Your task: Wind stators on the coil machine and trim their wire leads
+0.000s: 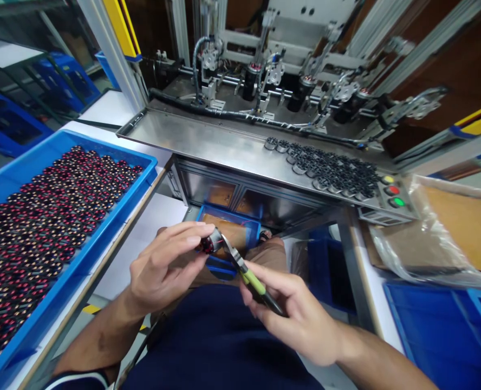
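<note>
Between the thumb and fingers of my left hand [169, 260] is a small round motor stator [210, 242], with dark red and metallic parts showing. My right hand [285, 303] grips a pair of cutting pliers [252, 281] with green and black handles. The pliers' metal jaws point up and left, close to the stator's right side, near a thin red wire. Whether the jaws touch the wire I cannot tell. Both hands are above my lap, in front of the workbench.
A blue tray [153, 162] full of wound stators stands at left. Black-and-silver parts [338, 168] lie on the machine's metal ledge [200, 135], beside a button box [390, 197]. Fixtures rise behind. Below is a blue bin [234, 225]; at right, a blue tray [423, 325] and plastic bag [439, 244].
</note>
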The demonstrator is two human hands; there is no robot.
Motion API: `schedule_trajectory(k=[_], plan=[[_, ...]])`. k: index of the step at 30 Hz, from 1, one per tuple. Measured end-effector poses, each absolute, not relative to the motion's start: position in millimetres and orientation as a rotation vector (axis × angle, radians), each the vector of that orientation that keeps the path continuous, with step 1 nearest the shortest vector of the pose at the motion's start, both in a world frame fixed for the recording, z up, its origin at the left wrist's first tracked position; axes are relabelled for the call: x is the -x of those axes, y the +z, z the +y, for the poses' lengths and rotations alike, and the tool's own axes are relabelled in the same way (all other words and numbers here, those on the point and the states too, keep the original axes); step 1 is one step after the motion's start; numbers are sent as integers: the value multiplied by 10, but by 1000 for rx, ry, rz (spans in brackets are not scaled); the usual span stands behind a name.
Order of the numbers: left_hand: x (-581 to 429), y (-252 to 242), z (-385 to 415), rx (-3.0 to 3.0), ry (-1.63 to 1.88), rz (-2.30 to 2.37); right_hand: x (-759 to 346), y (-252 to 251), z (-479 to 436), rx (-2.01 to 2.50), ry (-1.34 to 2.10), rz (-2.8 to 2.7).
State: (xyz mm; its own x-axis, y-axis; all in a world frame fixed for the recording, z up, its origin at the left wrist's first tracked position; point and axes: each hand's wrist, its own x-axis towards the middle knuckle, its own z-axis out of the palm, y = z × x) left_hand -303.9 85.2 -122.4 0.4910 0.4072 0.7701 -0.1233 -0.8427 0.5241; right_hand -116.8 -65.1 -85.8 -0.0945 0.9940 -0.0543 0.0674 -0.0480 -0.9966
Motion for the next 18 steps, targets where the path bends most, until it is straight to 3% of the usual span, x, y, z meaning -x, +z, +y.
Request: schedule_trajectory(k=[7, 13, 18], plan=[[3005, -1250, 826, -1963, 1326, 342, 1104, -961, -754, 1343, 1125, -1246], [2963, -1397, 819, -1111, 886, 287, 1041, -1082, -856, 1282, 1170, -1163], [2978, -1547, 799, -944, 760, 301, 1026, -1132, -872, 1302, 1211, -1071]])
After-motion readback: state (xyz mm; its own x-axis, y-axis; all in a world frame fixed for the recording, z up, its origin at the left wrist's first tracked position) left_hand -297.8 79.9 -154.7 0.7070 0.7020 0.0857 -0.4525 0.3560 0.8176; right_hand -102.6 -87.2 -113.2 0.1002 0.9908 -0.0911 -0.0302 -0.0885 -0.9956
